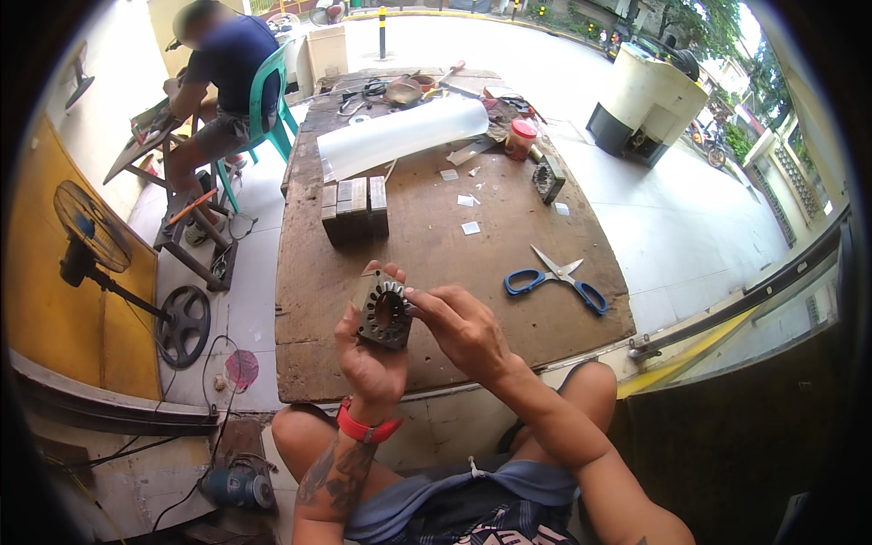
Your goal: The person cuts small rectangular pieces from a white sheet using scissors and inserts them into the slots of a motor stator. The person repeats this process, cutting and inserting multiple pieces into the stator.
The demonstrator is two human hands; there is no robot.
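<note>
Closest to my camera sit the bare knees and a bunched blue-grey cloth point(472, 495) in the lap, with both forearms rising from there. My left hand point(368, 350), a red band point(366, 425) on its wrist, is clamped around a dark square metal stator core with a toothed round bore point(384, 312), held upright above the near edge of the worn brown wooden worktable point(436, 263). My right hand point(463, 327) is pinched together at the core's right rim, thumb and forefinger touching the teeth; whether a small slip sits between the fingertips I cannot tell.

I judge the step in hand to be fitting the slots around the bore, one at a time. Small white paper-like slips point(470, 228) lie scattered on the table beyond, near a stack of grey rectangular blocks point(354, 207) and a roll of translucent white sheet point(404, 134). Blue-handled steel scissors point(556, 280) lie open to the right, well apart from both hands. A second dark core point(548, 178) rests farther back.

My next move, as I read it, calls for a steady left grip, a slight turn of the core to bring up a fresh slot, and a fine push from the right fingertips.

Another person sits on a teal plastic chair point(271, 100) at the far left.
</note>
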